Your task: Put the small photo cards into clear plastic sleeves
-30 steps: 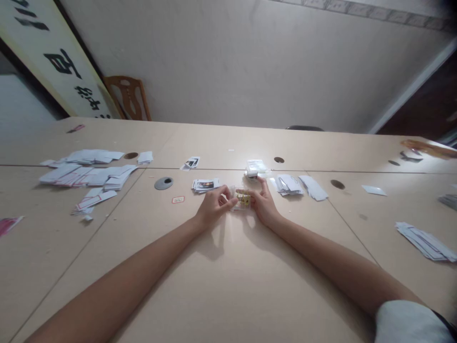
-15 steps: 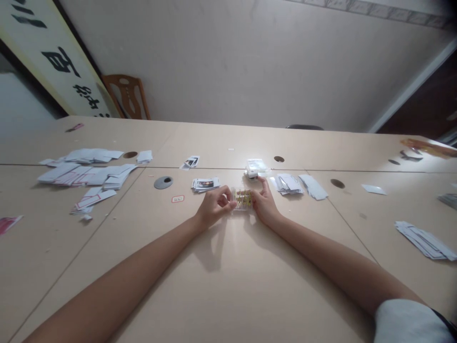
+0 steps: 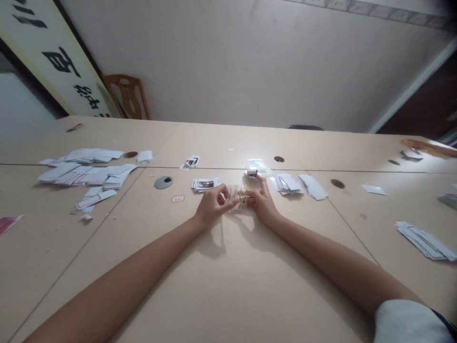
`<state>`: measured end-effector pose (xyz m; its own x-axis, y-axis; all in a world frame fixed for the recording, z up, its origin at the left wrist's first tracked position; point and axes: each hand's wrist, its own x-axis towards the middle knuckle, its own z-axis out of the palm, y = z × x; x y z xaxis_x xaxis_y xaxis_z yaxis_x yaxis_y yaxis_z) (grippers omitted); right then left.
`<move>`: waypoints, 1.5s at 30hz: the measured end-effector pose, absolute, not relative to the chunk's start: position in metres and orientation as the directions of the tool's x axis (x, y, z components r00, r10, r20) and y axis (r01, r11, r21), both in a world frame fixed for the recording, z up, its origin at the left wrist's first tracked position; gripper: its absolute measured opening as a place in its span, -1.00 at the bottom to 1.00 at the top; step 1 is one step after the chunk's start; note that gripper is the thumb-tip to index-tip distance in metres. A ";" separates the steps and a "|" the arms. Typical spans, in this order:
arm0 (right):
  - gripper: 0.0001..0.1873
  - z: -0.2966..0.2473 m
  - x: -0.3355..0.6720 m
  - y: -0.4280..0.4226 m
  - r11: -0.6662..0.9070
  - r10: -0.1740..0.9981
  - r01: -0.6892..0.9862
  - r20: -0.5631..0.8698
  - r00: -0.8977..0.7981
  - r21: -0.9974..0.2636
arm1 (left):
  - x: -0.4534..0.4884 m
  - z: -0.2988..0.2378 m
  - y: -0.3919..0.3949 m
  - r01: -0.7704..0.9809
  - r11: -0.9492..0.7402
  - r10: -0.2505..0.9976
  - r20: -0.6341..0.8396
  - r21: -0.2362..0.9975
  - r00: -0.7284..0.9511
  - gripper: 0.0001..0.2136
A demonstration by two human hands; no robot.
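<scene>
Between my hands is a small clear plastic packet (image 3: 238,202) with yellow markings or contents; its exact kind is too small to make out. My left hand (image 3: 213,205) pinches its left side between thumb and fingers. At the right side, my right hand (image 3: 263,202) has its fingers closed on the edge, with the index finger pointing away towards the roll. Just beyond my right fingertips lies a small whitish roll with a dark end (image 3: 251,173), beside a clear plastic pack (image 3: 257,165). A stack of picture cards (image 3: 205,185) lies near my left hand.
White paper slips (image 3: 85,174) lie in piles at the left. More white slips (image 3: 289,184) are right of my hands, and another bundle (image 3: 424,240) lies far right. A grey round cable cover (image 3: 163,182) and a red-bordered label (image 3: 177,199) sit left of the picture cards.
The packet has tilted and shifted slightly left between my hands. My left thumb has moved right across it, and the right fingers now grip nearer its edge.
</scene>
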<state>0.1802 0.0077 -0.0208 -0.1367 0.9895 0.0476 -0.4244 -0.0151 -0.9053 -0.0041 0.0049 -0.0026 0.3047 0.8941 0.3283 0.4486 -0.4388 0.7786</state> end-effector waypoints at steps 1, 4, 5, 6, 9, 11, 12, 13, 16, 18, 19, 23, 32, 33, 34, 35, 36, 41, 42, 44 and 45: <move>-0.12 -0.021 0.180 0.008 -0.014 0.989 -0.422 0.051 -0.142 -0.906 | -0.004 -0.003 0.005 0.476 -0.436 0.897 0.329 0.764 0.295 -0.61; -0.15 -0.022 0.182 0.009 -0.027 0.987 -0.419 0.042 -0.154 -0.908 | -0.002 -0.002 0.006 0.563 -0.445 0.896 0.349 0.696 0.275 -0.58; -0.17 -0.023 0.182 0.009 -0.033 0.988 -0.417 0.034 -0.154 -0.908 | -0.001 -0.002 0.006 0.590 -0.451 0.892 0.362 0.669 0.271 -0.57; -0.19 -0.023 0.182 0.010 -0.038 0.988 -0.413 0.028 -0.153 -0.910 | -0.001 -0.001 0.006 0.614 -0.457 0.888 0.373 0.643 0.271 -0.55; -0.16 -0.022 0.183 0.009 -0.024 0.988 -0.382 0.035 -0.148 -0.924 | 0.000 -0.001 0.005 0.665 -0.464 0.882 0.379 0.585 0.281 -0.53; -0.07 -0.021 0.183 0.006 0.001 0.986 -0.351 0.060 -0.157 -0.937 | 0.000 -0.001 0.006 0.686 -0.458 0.884 0.371 0.565 0.285 -0.52; -0.02 -0.020 0.183 0.005 0.012 0.982 -0.335 0.074 -0.172 -0.942 | 0.000 -0.002 0.006 0.693 -0.456 0.885 0.368 0.559 0.285 -0.53; 0.03 -0.019 0.183 0.004 0.023 0.978 -0.322 0.088 -0.189 -0.946 | 0.000 -0.003 0.007 0.697 -0.454 0.886 0.366 0.555 0.286 -0.53; 0.07 -0.018 0.183 0.002 0.051 0.965 -0.305 0.125 -0.230 -0.951 | -0.002 -0.005 0.009 0.681 -0.462 0.883 0.362 0.568 0.297 -0.57; 0.02 -0.020 0.183 0.002 0.067 0.963 -0.307 0.142 -0.228 -0.949 | -0.003 -0.007 0.010 0.643 -0.475 0.878 0.371 0.600 0.303 -0.63; 0.00 -0.022 0.183 0.003 0.074 0.964 -0.311 0.148 -0.221 -0.947 | -0.003 -0.007 0.011 0.620 -0.481 0.875 0.379 0.619 0.301 -0.66; -0.09 -0.026 0.182 0.006 0.118 0.967 -0.288 0.176 -0.184 -0.950 | -0.002 -0.007 0.012 0.557 -0.484 0.875 0.386 0.675 0.291 -0.75; -0.16 -0.017 0.182 0.003 0.180 0.962 -0.182 0.212 -0.172 -0.967 | -0.003 -0.005 0.009 0.458 -0.498 0.863 0.367 0.737 0.348 -0.76; -0.16 -0.017 0.182 0.003 0.185 0.963 -0.175 0.214 -0.166 -0.967 | -0.003 -0.005 0.009 0.452 -0.492 0.865 0.357 0.744 0.353 -0.77; -0.15 -0.018 0.182 0.003 0.192 0.962 -0.169 0.220 -0.161 -0.967 | -0.003 -0.006 0.009 0.447 -0.485 0.867 0.346 0.752 0.358 -0.77; -0.14 -0.019 0.182 0.004 0.202 0.961 -0.163 0.227 -0.156 -0.966 | -0.003 -0.007 0.010 0.441 -0.476 0.871 0.335 0.761 0.361 -0.77; -0.14 -0.020 0.183 0.004 0.212 0.960 -0.159 0.236 -0.149 -0.964 | -0.003 -0.007 0.009 0.432 -0.464 0.875 0.323 0.774 0.361 -0.77; -0.14 -0.023 0.183 0.007 0.215 0.965 -0.164 0.235 -0.113 -0.963 | -0.003 -0.007 0.009 0.334 -0.396 0.892 0.273 0.855 0.360 -0.77; -0.14 -0.023 0.183 0.007 0.212 0.966 -0.170 0.232 -0.113 -0.962 | -0.003 -0.007 0.010 0.306 -0.375 0.896 0.258 0.875 0.361 -0.78; -0.14 -0.024 0.183 0.007 0.210 0.966 -0.178 0.232 -0.113 -0.961 | -0.005 -0.009 0.011 0.245 -0.312 0.912 0.217 0.918 0.348 -0.76; -0.14 -0.025 0.183 0.007 0.210 0.967 -0.176 0.231 -0.110 -0.962 | -0.005 -0.010 0.012 0.216 -0.277 0.920 0.194 0.936 0.340 -0.71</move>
